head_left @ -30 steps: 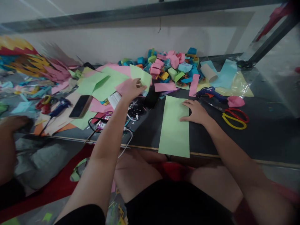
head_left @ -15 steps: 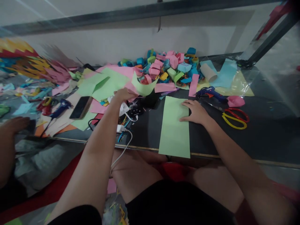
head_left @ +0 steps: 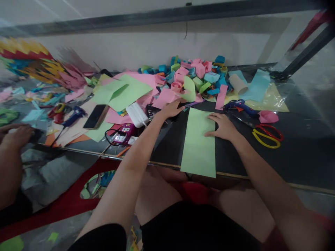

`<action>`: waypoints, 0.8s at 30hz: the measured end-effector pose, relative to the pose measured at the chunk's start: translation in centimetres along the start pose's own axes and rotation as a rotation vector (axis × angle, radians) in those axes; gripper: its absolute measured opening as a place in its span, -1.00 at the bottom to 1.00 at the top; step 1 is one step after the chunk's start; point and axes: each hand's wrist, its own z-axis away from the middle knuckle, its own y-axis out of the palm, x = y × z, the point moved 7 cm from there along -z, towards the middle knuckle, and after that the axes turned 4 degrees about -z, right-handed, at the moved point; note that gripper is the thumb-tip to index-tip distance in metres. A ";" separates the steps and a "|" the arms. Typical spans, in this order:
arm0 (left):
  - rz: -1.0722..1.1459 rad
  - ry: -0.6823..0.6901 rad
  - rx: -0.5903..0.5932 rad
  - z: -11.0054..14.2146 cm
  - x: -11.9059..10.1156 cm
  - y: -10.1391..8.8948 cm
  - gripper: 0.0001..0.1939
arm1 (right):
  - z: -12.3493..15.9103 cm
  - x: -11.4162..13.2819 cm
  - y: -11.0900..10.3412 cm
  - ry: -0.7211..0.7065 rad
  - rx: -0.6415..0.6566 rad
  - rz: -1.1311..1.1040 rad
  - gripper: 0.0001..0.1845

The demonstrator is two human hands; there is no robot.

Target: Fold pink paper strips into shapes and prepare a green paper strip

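My right hand (head_left: 223, 127) rests on a long light-green paper sheet (head_left: 199, 146), thumb and fingers spread apart over its right side. The sheet lies on the dark table with its lower end jutting past the front edge. My left hand (head_left: 172, 109) is low over the table, fingers stretched out, beside a pink paper piece (head_left: 164, 98). Just beyond its fingertips a curved light-green paper piece (head_left: 190, 88) leans on the heap of small folded paper pieces (head_left: 200, 71). Part of a dark object is hidden under my left hand.
Red-and-yellow-handled scissors (head_left: 267, 136) and a blue glue gun (head_left: 242, 107) lie at the right, near a cardboard tube (head_left: 238, 83). Leftward are a phone (head_left: 95, 116), a white charger (head_left: 137, 115) and a purple power strip (head_left: 127, 133). Another person's hand (head_left: 17, 136) is at far left.
My left hand has moved right, away from the charger area. The curved green paper has shifted right and now leans upright on the heap. My right hand stays on the sheet.
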 end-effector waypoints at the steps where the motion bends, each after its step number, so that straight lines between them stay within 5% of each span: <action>1: -0.010 -0.032 0.006 -0.2 -0.1 0.2 -0.31 | 0.0 0.0 0.0 -0.001 0.002 -0.001 0.04; 11: 0.130 0.106 -0.182 -0.7 -3.2 -0.3 -0.51 | -0.1 -0.3 0.1 -0.009 -0.019 -0.012 0.04; 14: 0.059 -0.166 -0.290 1.0 -0.6 -2.6 -0.62 | -0.1 -0.4 0.1 -0.009 -0.024 -0.026 0.05; 18: -0.001 -0.614 -0.487 7.0 6.0 -7.6 -0.58 | 0.0 -0.2 0.1 -0.005 -0.016 -0.035 0.03; 21: -0.020 -0.944 -0.353 11.6 10.4 -8.4 -0.36 | -0.1 -0.3 0.1 0.007 -0.008 -0.028 0.04; 24: -0.038 -1.072 -0.225 14.0 12.3 -7.6 -0.16 | -0.1 -0.4 0.2 0.003 -0.013 -0.017 0.04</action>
